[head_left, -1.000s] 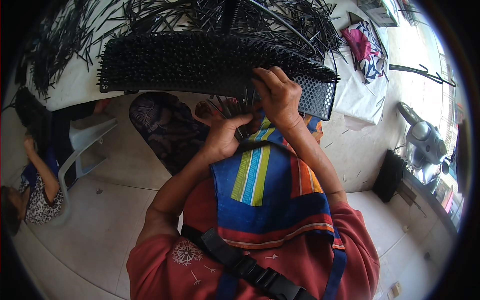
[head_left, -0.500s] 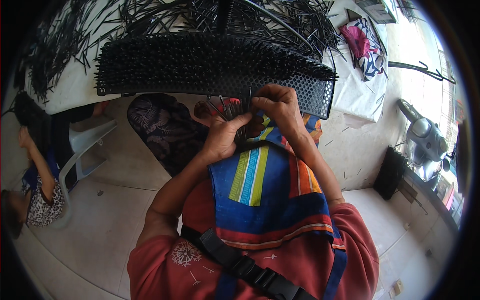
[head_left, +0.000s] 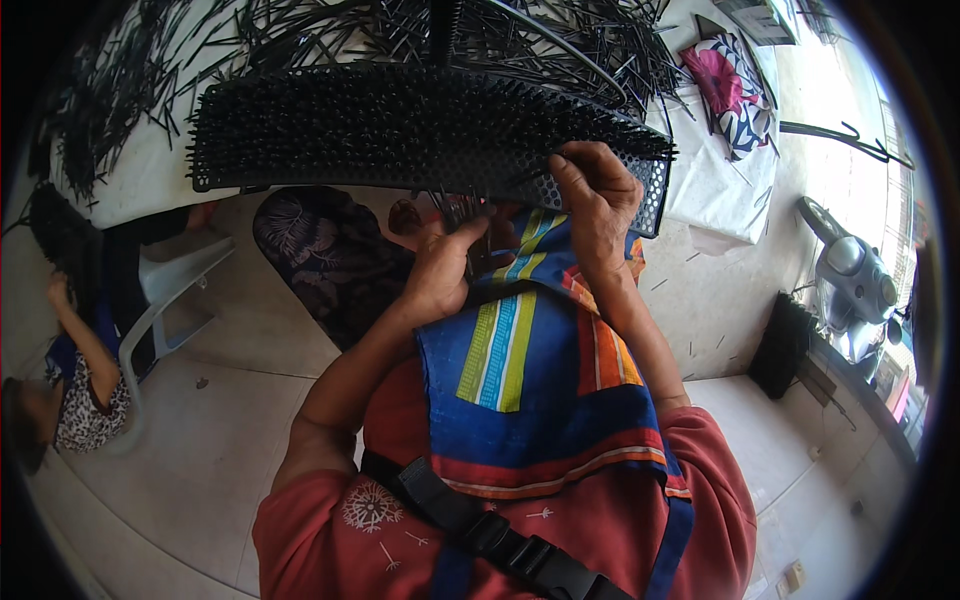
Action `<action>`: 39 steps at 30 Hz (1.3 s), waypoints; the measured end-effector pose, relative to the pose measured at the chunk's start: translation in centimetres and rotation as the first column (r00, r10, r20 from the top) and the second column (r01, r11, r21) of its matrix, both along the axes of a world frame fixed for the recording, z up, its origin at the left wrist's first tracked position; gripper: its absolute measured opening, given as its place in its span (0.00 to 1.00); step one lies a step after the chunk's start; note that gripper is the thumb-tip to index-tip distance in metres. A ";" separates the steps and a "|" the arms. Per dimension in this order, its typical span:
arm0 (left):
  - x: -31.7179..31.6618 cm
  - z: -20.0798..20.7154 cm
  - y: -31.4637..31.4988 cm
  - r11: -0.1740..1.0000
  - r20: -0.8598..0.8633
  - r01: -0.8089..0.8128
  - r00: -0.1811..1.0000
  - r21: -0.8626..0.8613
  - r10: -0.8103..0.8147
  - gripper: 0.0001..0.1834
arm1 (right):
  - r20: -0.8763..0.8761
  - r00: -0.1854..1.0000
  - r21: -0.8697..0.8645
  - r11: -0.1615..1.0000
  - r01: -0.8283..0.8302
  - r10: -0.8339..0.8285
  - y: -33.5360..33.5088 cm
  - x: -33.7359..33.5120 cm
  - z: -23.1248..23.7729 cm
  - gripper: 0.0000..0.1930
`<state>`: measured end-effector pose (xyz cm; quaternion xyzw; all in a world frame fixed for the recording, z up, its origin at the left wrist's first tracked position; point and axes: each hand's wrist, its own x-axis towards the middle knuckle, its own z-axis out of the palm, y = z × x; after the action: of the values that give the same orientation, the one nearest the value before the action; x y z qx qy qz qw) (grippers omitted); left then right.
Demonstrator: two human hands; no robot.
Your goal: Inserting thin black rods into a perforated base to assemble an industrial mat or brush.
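Observation:
A long black panel full of round holes (head_left: pixel 655 192) lies in front of me. Thin black sticks (head_left: pixel 400 115) stand in rows over most of it, while its near right part shows bare holes. My left hand (head_left: pixel 440 270), below the panel's near edge, is closed round a bunch of thin black strips (head_left: pixel 460 207) pointing up. My right hand (head_left: pixel 602 200) is at the panel's bare part, thumb and forefinger pinched. One thin dark strip seems to stick out leftward from these fingertips, hard to see against the black panel.
Many loose black strips (head_left: pixel 110 110) cover the white-topped table (head_left: pixel 715 190). A patterned cloth (head_left: pixel 725 85) lies at its right end. On the left another person (head_left: pixel 90 370) is beside a grey plastic chair (head_left: pixel 170 285). A motorbike (head_left: pixel 855 275) stands at far right.
My right hand has moved from beside the left hand's bunch, right and up to the panel's bare holes. The left hand stays nearly in place, with its bunch tilted slightly.

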<state>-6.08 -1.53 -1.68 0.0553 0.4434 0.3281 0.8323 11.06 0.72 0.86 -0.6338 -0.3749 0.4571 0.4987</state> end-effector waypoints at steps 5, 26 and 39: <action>0.2 -1.1 -0.8 0.993 -0.050 0.054 0.998 0.107 -0.049 0.10 | 0.221 0.975 0.334 0.942 -0.043 -0.034 1.4 -0.4 -1.4 0.05; 0.3 -0.4 -0.4 0.997 -0.012 0.060 0.998 0.052 -0.059 0.16 | 0.590 0.807 0.286 0.931 -0.229 0.017 2.5 -1.2 -1.1 0.06; 0.2 -0.6 -0.1 0.999 0.035 0.025 0.999 -0.026 -0.024 0.15 | 0.759 0.649 0.246 0.901 -0.359 0.052 1.9 -1.4 -0.6 0.09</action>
<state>-5.90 -1.67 -2.23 0.0439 0.4324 0.3129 0.8445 9.62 2.61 0.26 -0.6083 -0.6941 0.1367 0.3599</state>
